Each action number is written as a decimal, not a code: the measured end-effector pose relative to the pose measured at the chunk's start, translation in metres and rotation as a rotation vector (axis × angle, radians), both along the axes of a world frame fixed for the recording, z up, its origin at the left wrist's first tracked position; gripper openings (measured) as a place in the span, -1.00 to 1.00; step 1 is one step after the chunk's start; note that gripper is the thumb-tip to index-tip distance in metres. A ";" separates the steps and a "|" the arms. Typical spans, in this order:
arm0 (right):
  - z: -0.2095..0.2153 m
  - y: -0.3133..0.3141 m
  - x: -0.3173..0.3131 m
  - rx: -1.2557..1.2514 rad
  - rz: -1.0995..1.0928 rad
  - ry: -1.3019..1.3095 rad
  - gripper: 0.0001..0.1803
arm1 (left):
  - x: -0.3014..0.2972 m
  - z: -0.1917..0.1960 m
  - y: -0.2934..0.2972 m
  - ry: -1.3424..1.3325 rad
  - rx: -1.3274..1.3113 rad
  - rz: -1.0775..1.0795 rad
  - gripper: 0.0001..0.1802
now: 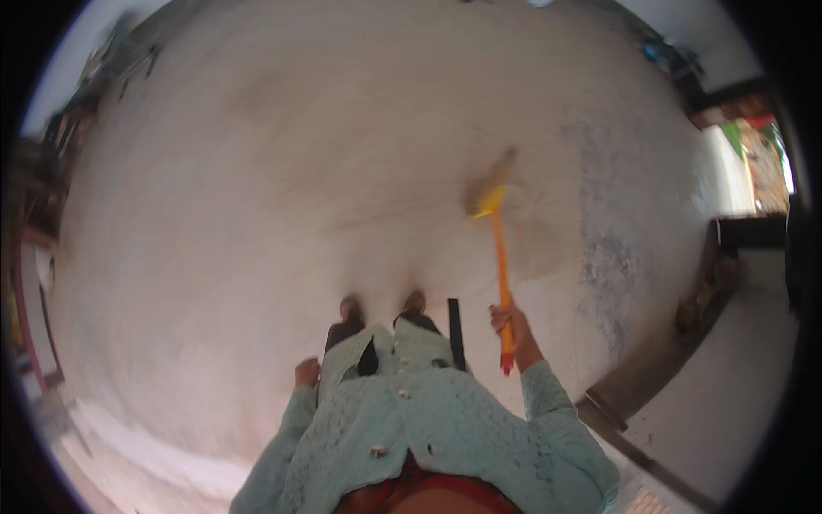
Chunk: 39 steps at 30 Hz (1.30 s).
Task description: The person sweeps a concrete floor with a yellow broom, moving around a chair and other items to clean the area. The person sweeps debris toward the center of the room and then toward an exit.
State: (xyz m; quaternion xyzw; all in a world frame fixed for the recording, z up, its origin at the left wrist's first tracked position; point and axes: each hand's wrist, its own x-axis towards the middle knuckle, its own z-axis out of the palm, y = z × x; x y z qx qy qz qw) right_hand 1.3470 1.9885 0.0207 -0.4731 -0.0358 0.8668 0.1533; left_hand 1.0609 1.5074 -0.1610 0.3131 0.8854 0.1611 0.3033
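Note:
My right hand (511, 320) is wrapped round the orange handle of a broom (502, 265). The handle's red end pokes out below my fist. Ahead of me, the yellow head (491, 201) and its blurred brown bristles rest on the floor, slightly right of my feet. By my left side hangs my left hand (307, 372), its fingers curled and nothing visible in them.
Pale concrete floor (257, 188) with faint dark streaks spreads around my feet (415, 301). A dark strap (455, 334) hangs beside my right leg. To the right are a low step (651, 377) and a bright doorway (749, 167). Blurred clutter lines the far left.

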 end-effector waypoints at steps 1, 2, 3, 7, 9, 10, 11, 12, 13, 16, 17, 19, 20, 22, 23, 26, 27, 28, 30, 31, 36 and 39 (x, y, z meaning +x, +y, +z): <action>-0.017 -0.009 0.021 -0.217 0.045 0.049 -0.43 | -0.002 0.006 0.010 -0.024 -0.114 -0.191 -0.85; 0.019 -0.021 -0.003 0.036 0.186 -0.030 -0.37 | 0.007 -0.025 -0.009 0.053 -0.143 -0.176 -0.86; -0.002 -0.011 -0.005 -0.082 0.300 0.090 -0.32 | 0.014 -0.057 -0.009 0.100 -0.207 -0.209 -0.88; -0.022 -0.028 -0.034 -0.241 0.390 0.531 -0.33 | -0.002 -0.046 0.027 0.152 -0.233 -0.478 -0.86; -0.060 -0.041 -0.067 -0.347 0.466 0.529 -0.52 | -0.018 -0.051 0.035 0.126 -0.130 -0.585 -0.93; -0.082 -0.058 -0.091 -0.418 0.472 0.460 -0.62 | -0.025 -0.050 0.031 0.072 -0.160 -0.553 -0.92; -0.097 -0.065 -0.109 -0.496 0.481 0.393 -0.71 | -0.029 -0.050 0.037 0.019 -0.186 -0.505 -0.92; -0.103 -0.064 -0.129 -0.585 0.465 0.373 -0.76 | -0.032 -0.046 0.042 -0.045 -0.197 -0.424 -0.91; -0.103 -0.067 -0.147 -0.680 0.450 0.350 -0.80 | -0.034 -0.041 0.043 -0.114 -0.213 -0.328 -0.90; -0.118 -0.071 -0.157 -0.456 0.353 0.393 -0.86 | -0.033 -0.022 0.053 -0.312 -0.220 -0.034 -0.88; -0.127 -0.071 -0.154 -0.297 0.303 0.421 -0.87 | -0.032 -0.016 0.058 -0.361 -0.216 0.033 -0.87; -0.170 -0.050 -0.134 -0.592 0.201 0.459 -0.91 | -0.026 -0.005 0.069 -0.436 -0.197 0.163 -0.85; -0.170 -0.034 -0.120 -0.647 0.160 0.449 -0.91 | -0.023 -0.001 0.071 -0.467 -0.185 0.217 -0.84; -0.149 0.000 -0.092 -0.612 0.032 0.423 -0.92 | -0.023 0.006 0.077 -0.521 -0.158 0.326 -0.82; -0.143 0.014 -0.081 -0.600 -0.031 0.379 -0.91 | -0.023 0.009 0.080 -0.549 -0.138 0.385 -0.81; -0.122 0.054 -0.044 -0.489 -0.142 0.298 -0.89 | -0.021 0.021 0.104 -0.637 -0.023 0.504 -0.78; -0.118 0.063 -0.039 -0.449 -0.158 0.283 -0.89 | -0.020 0.034 0.125 -0.653 0.023 0.489 -0.77; -0.106 0.067 -0.040 -0.288 -0.151 0.223 -0.88 | -0.018 0.051 0.149 -0.668 0.069 0.455 -0.76; -0.071 0.063 -0.049 0.030 -0.134 0.099 -0.87 | -0.014 0.103 0.219 -0.680 0.143 0.271 -0.62; -0.062 0.062 -0.059 0.150 -0.119 0.026 -0.85 | -0.006 0.127 0.253 -0.688 0.244 0.252 -0.64; -0.025 0.047 -0.114 0.491 -0.133 -0.220 -0.62 | 0.041 0.216 0.380 -0.997 0.264 0.080 -0.49; -0.026 0.024 -0.143 0.599 -0.034 -0.313 -0.41 | 0.061 0.246 0.414 -1.188 0.160 0.053 -0.45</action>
